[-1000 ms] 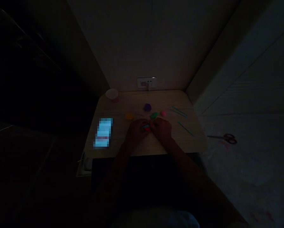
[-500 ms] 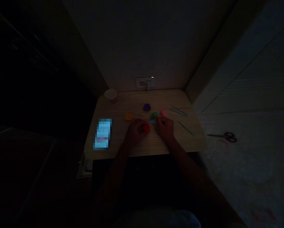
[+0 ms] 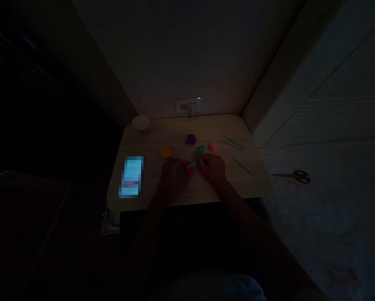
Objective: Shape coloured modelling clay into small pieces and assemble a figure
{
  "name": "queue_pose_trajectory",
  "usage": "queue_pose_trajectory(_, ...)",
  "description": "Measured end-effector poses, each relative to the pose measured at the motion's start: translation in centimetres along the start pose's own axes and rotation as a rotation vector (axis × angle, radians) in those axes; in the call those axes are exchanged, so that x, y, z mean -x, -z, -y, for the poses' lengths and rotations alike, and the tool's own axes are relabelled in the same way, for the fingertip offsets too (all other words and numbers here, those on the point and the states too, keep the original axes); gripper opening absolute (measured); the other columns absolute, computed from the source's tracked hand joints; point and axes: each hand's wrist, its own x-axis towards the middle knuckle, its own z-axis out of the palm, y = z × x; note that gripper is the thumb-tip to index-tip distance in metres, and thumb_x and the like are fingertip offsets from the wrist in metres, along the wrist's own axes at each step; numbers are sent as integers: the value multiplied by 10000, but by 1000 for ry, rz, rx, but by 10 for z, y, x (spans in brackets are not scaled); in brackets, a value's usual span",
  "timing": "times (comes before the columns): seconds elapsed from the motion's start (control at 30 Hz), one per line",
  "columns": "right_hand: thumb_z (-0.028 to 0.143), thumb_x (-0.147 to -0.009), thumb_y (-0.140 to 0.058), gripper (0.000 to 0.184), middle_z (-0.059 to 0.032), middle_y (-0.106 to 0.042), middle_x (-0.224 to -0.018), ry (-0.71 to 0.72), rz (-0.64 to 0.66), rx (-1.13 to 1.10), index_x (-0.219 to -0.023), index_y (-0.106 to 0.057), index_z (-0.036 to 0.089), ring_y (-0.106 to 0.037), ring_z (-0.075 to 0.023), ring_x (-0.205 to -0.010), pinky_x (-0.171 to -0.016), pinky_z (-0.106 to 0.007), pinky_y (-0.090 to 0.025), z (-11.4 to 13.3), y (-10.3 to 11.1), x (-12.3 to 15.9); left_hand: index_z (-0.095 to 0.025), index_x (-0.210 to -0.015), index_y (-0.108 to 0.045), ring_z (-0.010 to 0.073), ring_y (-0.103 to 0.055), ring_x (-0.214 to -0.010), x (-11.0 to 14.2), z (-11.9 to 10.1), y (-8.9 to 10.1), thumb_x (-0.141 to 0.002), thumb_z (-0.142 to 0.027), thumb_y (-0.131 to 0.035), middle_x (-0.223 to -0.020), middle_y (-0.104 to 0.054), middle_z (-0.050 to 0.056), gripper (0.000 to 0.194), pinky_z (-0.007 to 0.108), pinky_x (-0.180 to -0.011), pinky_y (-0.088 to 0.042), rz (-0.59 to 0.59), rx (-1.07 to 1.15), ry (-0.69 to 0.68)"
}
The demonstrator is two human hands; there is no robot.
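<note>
In the dim head view, my left hand is closed around a red lump of modelling clay above the small wooden table. My right hand pinches a light-blue, flat-bladed modelling knife, whose blade lies against the top of the red clay. Just beyond my right fingers sits a green clay lump, with a pink clay ball to its right. Purple clay lies farther back, and orange clay is left of my hands.
A lit phone lies at the table's left. At the back left stands a pale cup. Several thin blue sticks lie on the right side. Scissors rest on the pale surface beyond the right edge. A wall socket is behind the table.
The blue blade has moved left from beside the red clay onto it, along with my right hand. The whole view has shifted slightly.
</note>
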Motion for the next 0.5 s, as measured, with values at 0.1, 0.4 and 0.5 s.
queue_pose_trajectory(0.1,461,-1035,-537,435,-66,-798,-775,7,23,32,-780,-808,236,-706,-218,-715,-595,-302,-334,2,0,-1,-241,-1033,-637,275,-675,-1052,1,1,-2,-796,-248,-833,-1081,-738,47,308,472,-1044,-491,7,-11,17)
queue_pose_trajectory(0.4,470,-1033,-553,437,-82,-802,-841,116,62,126,-771,-800,223,-690,-206,-741,-593,-302,-338,9,-9,-3,-234,-1148,-652,278,-664,-1062,-1,-1,-2,-829,-252,-817,-1115,-719,67,359,473,-1025,-495,5,-35,-10)
queue_pose_trajectory(0.5,457,-1026,-577,413,-82,-802,-849,118,59,128,-778,-801,215,-696,-215,-761,-600,-312,-343,10,-10,-3,-222,-998,-699,280,-655,-1008,-3,-1,-1,-841,-272,-813,-1011,-706,63,199,464,-969,-514,27,-72,-16)
